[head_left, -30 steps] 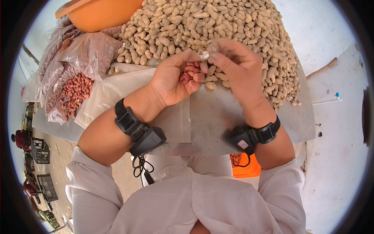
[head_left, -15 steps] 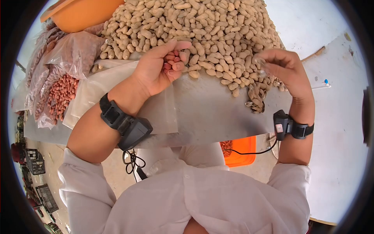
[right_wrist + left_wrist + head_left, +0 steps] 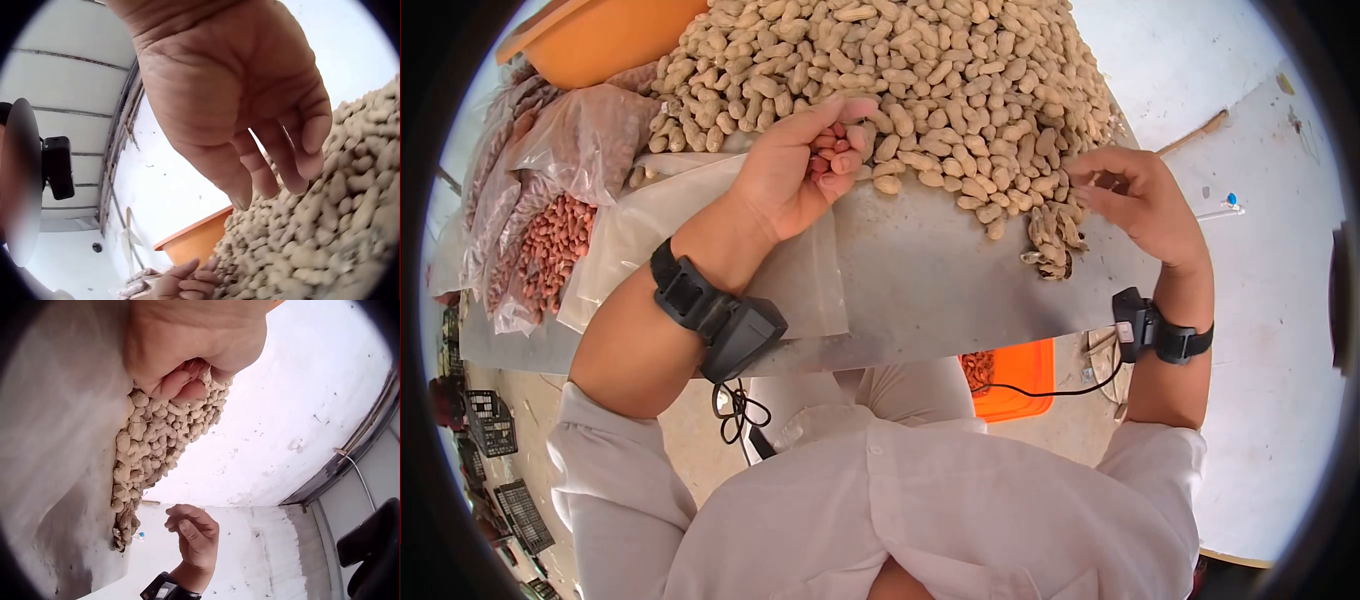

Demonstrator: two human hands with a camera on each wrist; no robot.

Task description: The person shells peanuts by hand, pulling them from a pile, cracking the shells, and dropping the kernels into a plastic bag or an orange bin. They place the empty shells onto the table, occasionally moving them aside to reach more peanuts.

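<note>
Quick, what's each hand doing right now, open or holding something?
Left hand: closed, holding red peanut kernels in its curled fingers.
Right hand: open, fingers loosely bent, with nothing visible in its grasp.

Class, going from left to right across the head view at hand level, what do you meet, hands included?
Plastic bag, left hand holding red peanuts, small clump of shells, right hand.
</note>
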